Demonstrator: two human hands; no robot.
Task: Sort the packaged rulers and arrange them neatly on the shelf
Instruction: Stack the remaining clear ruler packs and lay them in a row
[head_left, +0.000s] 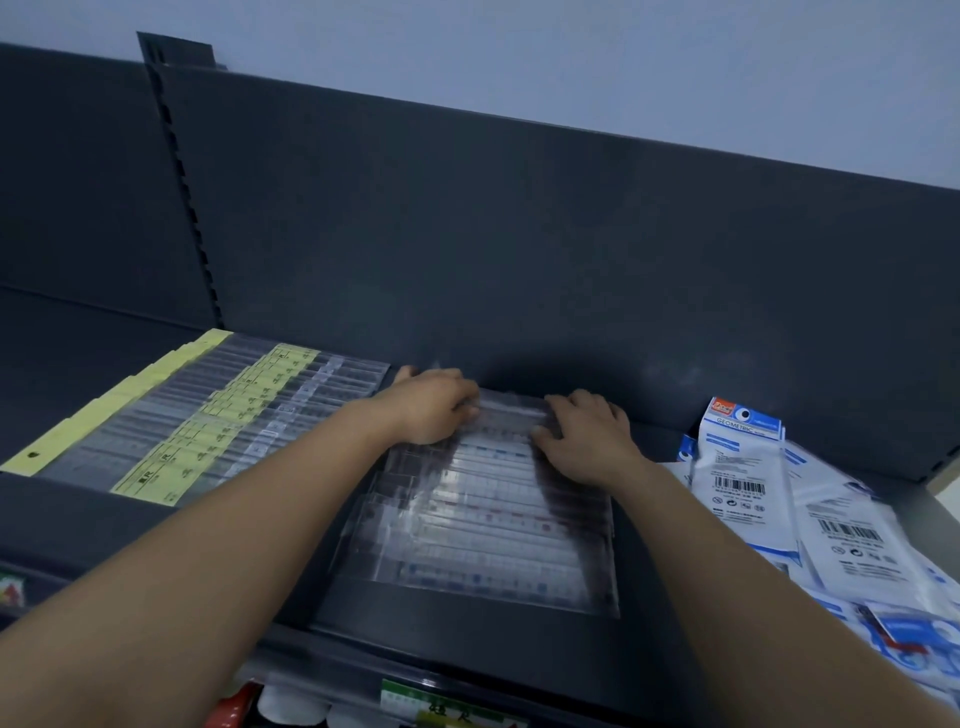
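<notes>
Dark grey metal shelf bearing three groups of packaged rulers. At the left, a tidy row of clear-sleeved rulers with yellow header cards, overlapped like shingles and running back to the rear panel. In the middle, a second overlapped row of clear-sleeved rulers with white, blue and red labels, lying flat and slightly fanned. Its farthest packet sits by the rear panel, held at either end by the curled fingers of the left hand and right hand. At the right, a loose heap of white-and-blue geometric sets, barcodes facing up
</notes>
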